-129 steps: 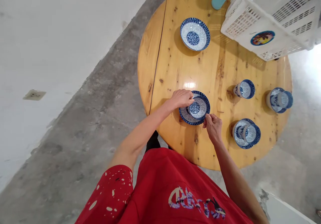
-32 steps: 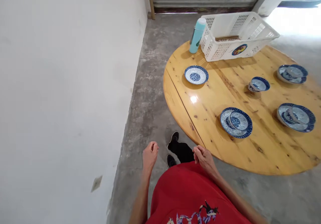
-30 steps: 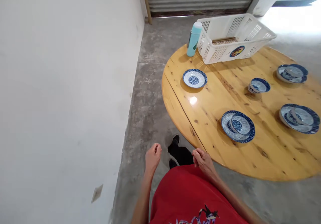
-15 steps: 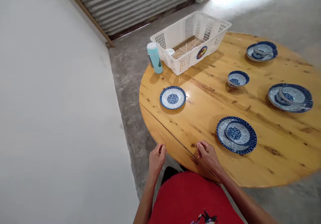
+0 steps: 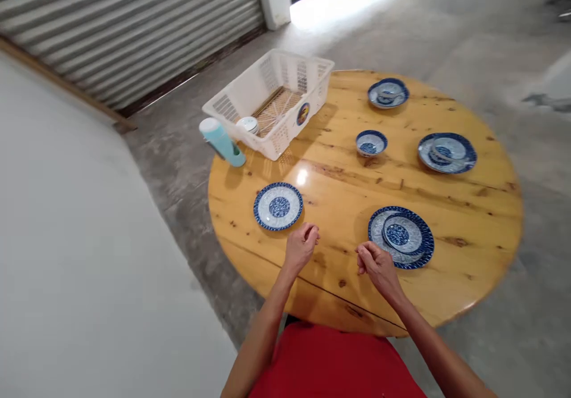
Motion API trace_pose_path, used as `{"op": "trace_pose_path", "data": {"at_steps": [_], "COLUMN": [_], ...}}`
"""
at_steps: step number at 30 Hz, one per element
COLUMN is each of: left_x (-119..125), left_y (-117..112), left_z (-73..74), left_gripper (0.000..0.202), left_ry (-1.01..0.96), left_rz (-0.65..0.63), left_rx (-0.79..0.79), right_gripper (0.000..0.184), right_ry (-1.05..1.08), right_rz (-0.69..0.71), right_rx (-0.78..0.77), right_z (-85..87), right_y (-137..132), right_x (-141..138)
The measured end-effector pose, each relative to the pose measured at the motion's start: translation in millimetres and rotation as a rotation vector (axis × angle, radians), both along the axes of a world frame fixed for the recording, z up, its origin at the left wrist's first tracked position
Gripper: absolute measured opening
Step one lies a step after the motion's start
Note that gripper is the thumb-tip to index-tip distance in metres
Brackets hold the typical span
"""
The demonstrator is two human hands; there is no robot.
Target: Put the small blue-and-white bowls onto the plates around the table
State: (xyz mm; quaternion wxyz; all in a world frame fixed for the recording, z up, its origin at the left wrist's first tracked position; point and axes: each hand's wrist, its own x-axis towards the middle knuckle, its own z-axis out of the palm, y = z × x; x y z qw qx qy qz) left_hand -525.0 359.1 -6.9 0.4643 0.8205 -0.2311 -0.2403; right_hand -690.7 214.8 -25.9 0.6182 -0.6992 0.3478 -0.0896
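My left hand [image 5: 302, 245], fingers curled closed with nothing visible in them, hovers over the table just below a blue-and-white plate [image 5: 279, 206]. Closed in the same way and holding nothing I can see, my right hand [image 5: 376, 265] is at the lower left edge of a second plate [image 5: 377, 222]. On that plate rests a patterned bowl [image 5: 402, 233]. A lone bowl [image 5: 372, 143] stands near the middle of the table. Farther right, another plate [image 5: 470, 159] carries a bowl [image 5: 448, 148], and so does a plate [image 5: 388, 82] at the back.
The round wooden table [image 5: 339, 199] has a seam along its near side. At its back left stands a white plastic basket [image 5: 289, 130] with a small white round item [image 5: 248, 125] inside. A light blue bottle [image 5: 222, 142] is beside it. A white wall [image 5: 89, 255] runs along the left.
My view has swung right. Both hands have moved forward over the table, the left toward the single plate and the right toward the plate with the bowl. The dishes have stayed put.
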Motion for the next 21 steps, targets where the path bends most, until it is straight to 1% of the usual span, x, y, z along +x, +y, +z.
{"op": "trace_pose_path", "data": {"at_steps": [2,5,8,11,13,16,19,21], "left_x": [27.4,69.6,109.1,141.9,159.1,177.7,189.5,195.2], "left_y": [-16.6,-37.6,-57.5,-81.0,-100.2,-134.4,-172.9,-199.2], "left_z": [1.0,0.5,-1.6,-4.2,-7.2,-15.5,-27.4,-35.3], "left_gripper": [0.027,0.027,0.026,0.025,0.024,0.023,0.021,0.025], "left_ry": [-0.005,-0.023,-0.049,-0.064,-0.075,-0.100,-0.114,-0.117], "left_rz": [-0.067,-0.174,-0.255,-0.286,-0.315,-0.348,-0.360,-0.376], "left_rx": [-0.027,-0.027,0.003,0.043,0.083,0.128,0.133,0.158], "right_gripper": [0.033,0.034,0.029,0.023,0.018,0.013,0.011,0.011], "right_ry": [0.020,0.023,-0.001,0.017,0.070,0.147,0.178,0.192], "right_rz": [-0.044,-0.130,-0.253,-0.378,-0.464,-0.552,-0.600,-0.610], "right_rx": [-0.048,-0.089,-0.094,-0.045,-0.015,-0.044,-0.085,-0.097], "right_z": [4.9,9.1,7.0,1.0,-3.9,-12.1,-21.1,-27.1], "right_y": [-13.9,-41.6,-70.8,-99.1,-119.0,-151.3,-183.3,-202.7], "right_x": [20.5,57.0,94.1,127.0,144.7,163.5,176.4,184.5]}}
